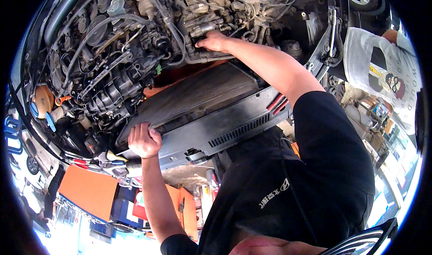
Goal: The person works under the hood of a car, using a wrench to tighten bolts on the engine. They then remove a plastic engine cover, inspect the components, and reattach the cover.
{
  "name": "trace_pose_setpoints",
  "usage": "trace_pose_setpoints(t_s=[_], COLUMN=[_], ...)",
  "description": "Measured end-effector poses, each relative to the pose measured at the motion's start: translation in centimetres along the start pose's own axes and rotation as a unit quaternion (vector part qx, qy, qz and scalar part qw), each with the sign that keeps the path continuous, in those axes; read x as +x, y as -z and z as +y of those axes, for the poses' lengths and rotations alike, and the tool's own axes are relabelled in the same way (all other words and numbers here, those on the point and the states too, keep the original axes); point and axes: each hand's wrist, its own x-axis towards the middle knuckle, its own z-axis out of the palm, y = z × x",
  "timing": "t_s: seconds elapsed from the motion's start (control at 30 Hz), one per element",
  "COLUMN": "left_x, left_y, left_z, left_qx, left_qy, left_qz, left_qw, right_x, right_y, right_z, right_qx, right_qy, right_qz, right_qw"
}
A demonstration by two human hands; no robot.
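I am leaning over a car's open engine bay. My left hand [145, 140] is closed at the left end of the dark finned radiator [198, 95], its fingers curled over the edge beside the grey front panel [234, 131]. Over the radiator, my right arm reaches in among the hoses. There my right hand [213, 42] has its fingers pressed together just below a silvery cylindrical part [201, 28], near a dark pipe [209, 57]. What those fingertips hold, if anything, is too small to tell.
Left lies the black ribbed intake manifold [114, 90], with a tan reservoir [44, 99] near the fender. Red-handled pliers [277, 103] rest on the panel's right. Several hand tools [110, 158] lie at the front left edge. A person in a grey shirt [378, 68] stands right.
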Motion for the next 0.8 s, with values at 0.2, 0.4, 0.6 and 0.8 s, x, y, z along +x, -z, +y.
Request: trace_pose_setpoints(t_s=[0.2, 0.4, 0.6, 0.8], left_x=[0.3, 0.4, 0.2, -0.3], left_y=[0.2, 0.2, 0.5, -0.1], left_z=[0.2, 0.3, 0.4, -0.2], left_qx=[-0.007, -0.004, 0.001, -0.002], left_qy=[0.003, 0.005, 0.003, 0.010], left_qz=[-0.005, 0.004, 0.000, 0.016], left_qw=[1.000, 1.000, 1.000, 1.000], right_x=[1.1, -0.1, -0.8, 0.2], right_y=[-2.1, -2.1, -1.7, -3.2], right_z=[1.3, 1.3, -1.2, -1.0], right_qx=[0.275, 0.052, -0.358, -0.340], right_qy=[-0.024, 0.032, 0.089, 0.064], right_qz=[0.030, 0.051, -0.079, -0.075], right_qw=[0.961, 0.997, 0.926, 0.935])
